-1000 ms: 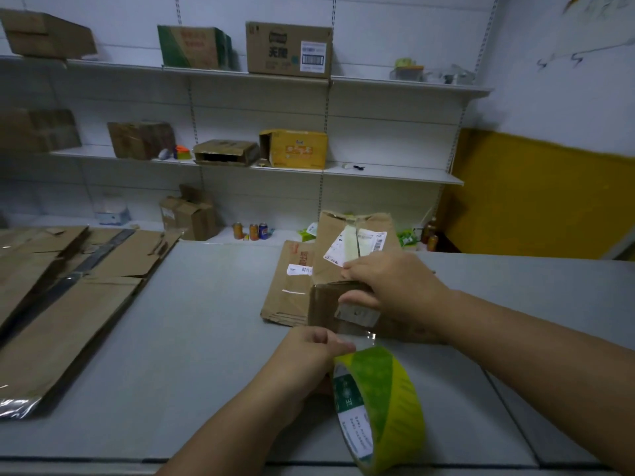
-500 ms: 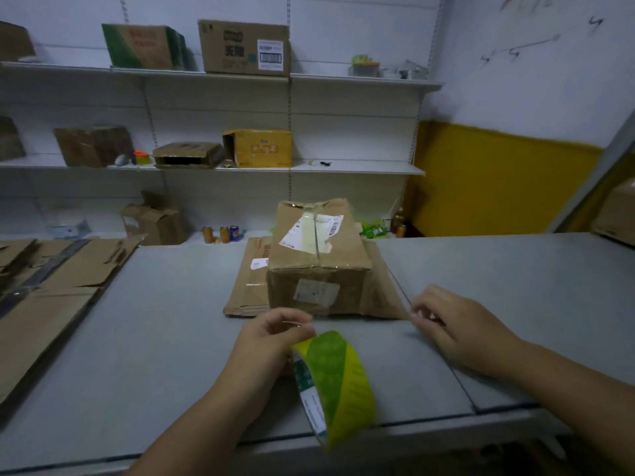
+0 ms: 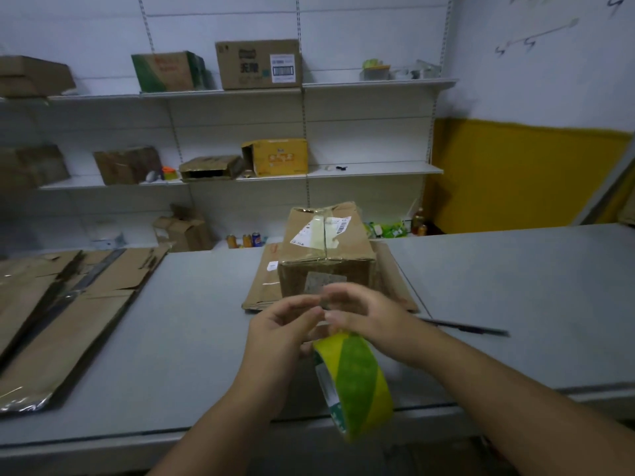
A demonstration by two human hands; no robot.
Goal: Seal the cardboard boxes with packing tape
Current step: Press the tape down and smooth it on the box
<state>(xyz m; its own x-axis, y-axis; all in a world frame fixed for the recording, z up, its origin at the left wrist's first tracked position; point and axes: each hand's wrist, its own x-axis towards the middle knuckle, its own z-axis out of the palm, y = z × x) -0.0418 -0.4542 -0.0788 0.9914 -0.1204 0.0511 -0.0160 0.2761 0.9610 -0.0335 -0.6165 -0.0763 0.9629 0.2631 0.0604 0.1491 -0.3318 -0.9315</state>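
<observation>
- Meeting in the middle of the view, the left hand [image 3: 280, 329] and the right hand [image 3: 369, 316] are hovering above the grey table [image 3: 192, 338], their fingertips almost touching.
- Both hands are working at the top of a roll of packing tape [image 3: 354, 386]; the left hand is curling around the roll's upper edge and gripping it, while the right hand's fingers are pinching at something just above the roll. Motion blur is hiding whether a loose tape end is sitting between those fingers.
- Hanging below the hands on edge, the roll is showing yellow and green bands on its outer face and a white inner core.
- Sitting just beyond the hands, the cardboard box [image 3: 326, 252] is resting on the table with its top flaps closed; a strip of older tape and a torn white shipping label are running over the seam, and another worn label is showing on its near face.
- Lying under the box is a flattened piece of cardboard [image 3: 264, 286], sticking out on its left and right.
- Resting on the table to the right of the hands, well apart from the box, is a thin dark stick-like tool [image 3: 464, 327]; what it is cannot be told.
- Spreading across the table's left end are more flattened cartons [image 3: 62, 310].
- Standing behind the table, white wall shelves [image 3: 374, 171] are carrying assorted boxes, among them a yellow box [image 3: 275, 157] on the middle shelf.
</observation>
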